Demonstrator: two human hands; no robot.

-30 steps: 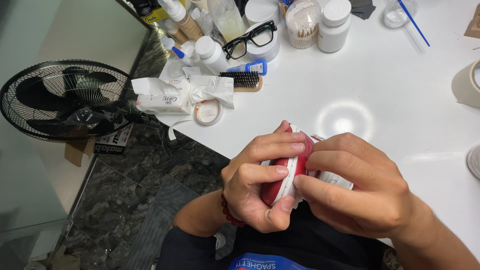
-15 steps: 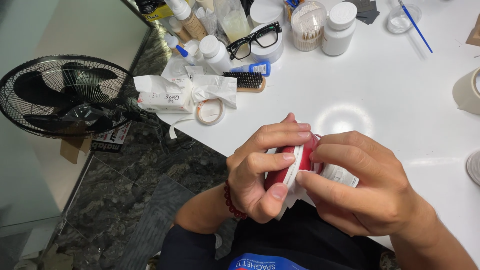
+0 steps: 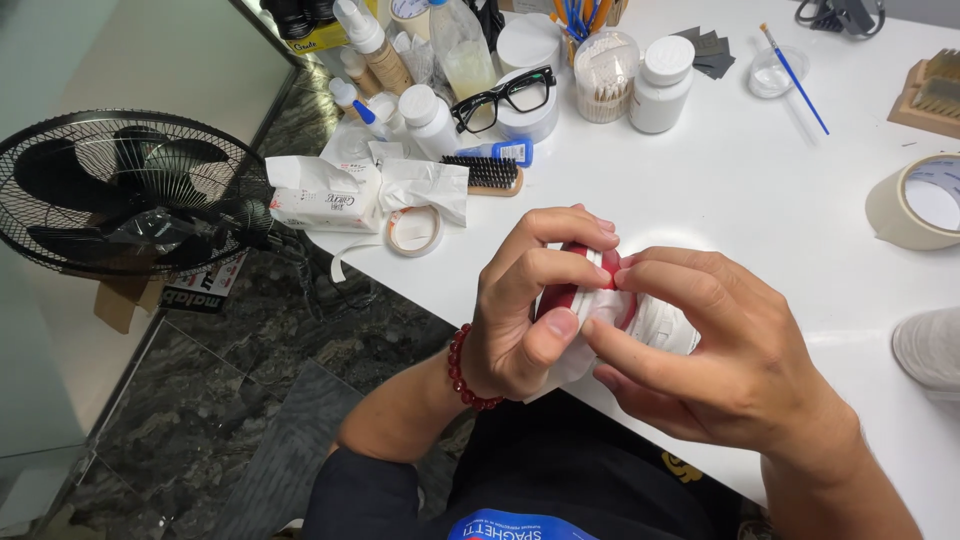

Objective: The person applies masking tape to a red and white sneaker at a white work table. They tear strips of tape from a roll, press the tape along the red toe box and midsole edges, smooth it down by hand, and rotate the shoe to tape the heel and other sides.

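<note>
My fingers (image 3: 560,265) on both hands clamp the small red-and-white rubbery shoe piece (image 3: 600,300) at the white table's (image 3: 760,200) near edge. It seems light, pliable; I pinch its edges, left hand (image 3: 525,310) cupping, right hand (image 3: 720,370) pressing.

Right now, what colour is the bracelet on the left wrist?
Dark red beads, clearest in the head view.

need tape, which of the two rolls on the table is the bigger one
The wide cream masking tape roll at the table's right edge; the small thin roll lies beside the tissue packet.
</note>
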